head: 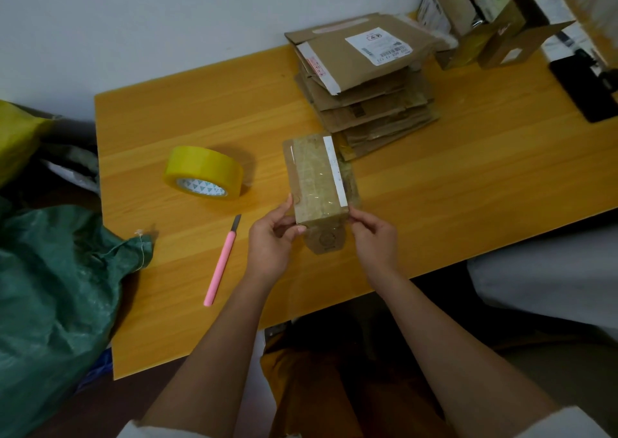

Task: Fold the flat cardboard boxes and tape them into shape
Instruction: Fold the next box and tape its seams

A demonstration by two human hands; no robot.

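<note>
A small brown cardboard box (317,180), covered in old clear tape with a white strip along its right side, is held just above the wooden table (468,176). My left hand (272,240) pinches its near left corner and my right hand (374,237) grips its near right corner. A rounded end flap hangs open at the near end between my hands. A roll of yellow tape (204,171) lies on the table to the left of the box. A stack of flat cardboard boxes (364,79) sits behind the box.
A pink utility knife (222,260) lies left of my left hand, blade pointing away. Folded boxes (485,19) stand at the back right corner beside a black phone (585,86). A green woven sack (57,297) bulges against the table's left edge.
</note>
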